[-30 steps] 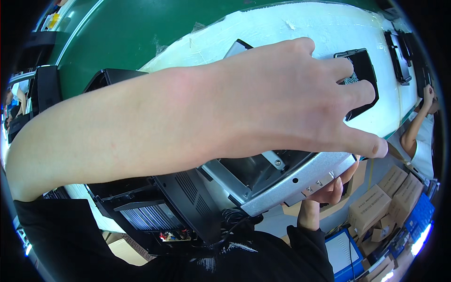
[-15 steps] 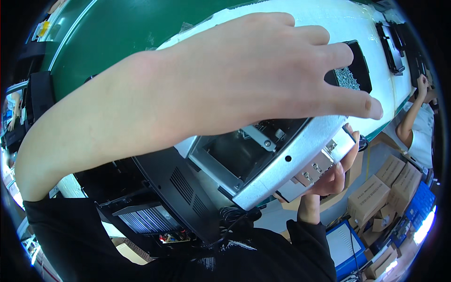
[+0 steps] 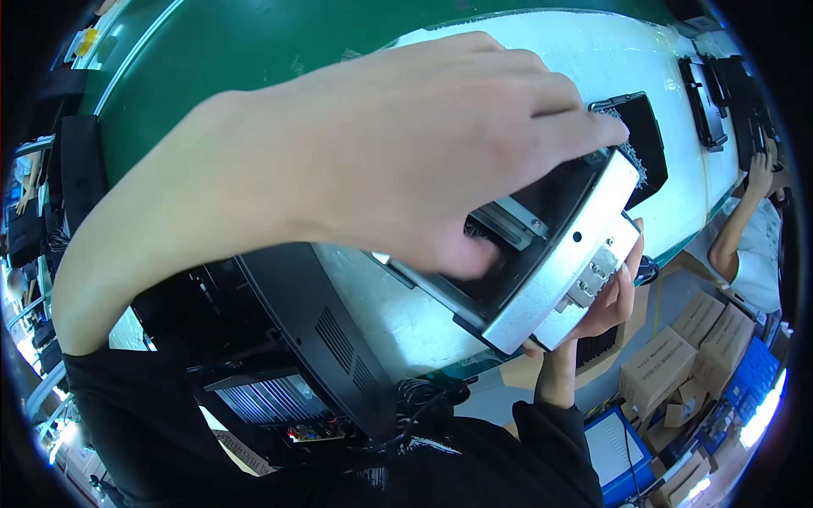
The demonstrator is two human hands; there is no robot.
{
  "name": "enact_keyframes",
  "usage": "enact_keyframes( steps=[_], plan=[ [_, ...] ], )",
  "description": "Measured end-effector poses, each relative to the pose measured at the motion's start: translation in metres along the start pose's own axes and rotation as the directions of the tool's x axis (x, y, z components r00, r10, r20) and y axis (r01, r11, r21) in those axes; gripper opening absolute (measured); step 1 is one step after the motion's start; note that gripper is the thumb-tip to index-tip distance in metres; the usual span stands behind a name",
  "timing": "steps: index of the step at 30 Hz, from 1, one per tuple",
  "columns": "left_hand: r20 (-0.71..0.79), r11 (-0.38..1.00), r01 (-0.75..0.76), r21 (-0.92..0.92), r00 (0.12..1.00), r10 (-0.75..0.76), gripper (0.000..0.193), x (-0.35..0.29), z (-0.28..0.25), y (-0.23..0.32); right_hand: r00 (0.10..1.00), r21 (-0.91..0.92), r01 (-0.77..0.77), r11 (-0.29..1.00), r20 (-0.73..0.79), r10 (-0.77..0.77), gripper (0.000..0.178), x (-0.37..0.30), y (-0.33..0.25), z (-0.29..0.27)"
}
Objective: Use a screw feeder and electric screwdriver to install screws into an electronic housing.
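My left hand reaches across and bends over a silver metal housing. Its thumb lies over the dark interior, the index finger reaches the far corner, and the other fingertips are hidden; the hand is closed on the housing. A metal bar shows inside. At the housing's right side, my right hand wraps its fingers round a pale block with small metal fittings. Beyond my left hand's index finger, a black tray holds many small screws.
A black vented casing with exposed electronics stands at near left. Cables lie beside it. Black parts sit on the white tabletop at far right. Another person's arm is there; cardboard boxes stand below.
My left hand's spread fingers have come down and bent over the housing. The housing has shifted right and slightly away, uncovering more white tabletop. My right hand stays at its side.
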State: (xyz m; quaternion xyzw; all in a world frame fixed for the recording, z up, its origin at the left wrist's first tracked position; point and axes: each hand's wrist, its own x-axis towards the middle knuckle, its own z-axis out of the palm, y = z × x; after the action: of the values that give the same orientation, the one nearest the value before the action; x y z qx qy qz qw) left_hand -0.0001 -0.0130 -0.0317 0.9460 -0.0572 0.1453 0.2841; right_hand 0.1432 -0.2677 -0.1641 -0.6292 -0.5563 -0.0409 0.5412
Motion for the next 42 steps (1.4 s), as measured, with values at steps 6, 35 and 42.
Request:
enact_keyframes(
  steps=[6,35,42],
  plan=[
    [0.031,0.897,-0.058,0.438,0.998,0.049,0.060,0.006,0.011,-0.003,0.999,0.011,-0.008,1.000,-0.031,0.009,0.112,0.006,0.004,0.007],
    [0.148,0.796,0.007,0.606,0.981,-0.122,0.067,0.039,0.013,-0.004,0.927,0.041,-0.203,0.978,0.329,0.179,0.116,0.050,0.031,0.018],
    [0.318,0.722,-0.095,0.686,0.931,-0.180,0.065,0.052,0.000,0.012,0.922,-0.074,-0.163,0.984,0.344,0.178,0.115,0.051,0.026,0.013]
  ],
)
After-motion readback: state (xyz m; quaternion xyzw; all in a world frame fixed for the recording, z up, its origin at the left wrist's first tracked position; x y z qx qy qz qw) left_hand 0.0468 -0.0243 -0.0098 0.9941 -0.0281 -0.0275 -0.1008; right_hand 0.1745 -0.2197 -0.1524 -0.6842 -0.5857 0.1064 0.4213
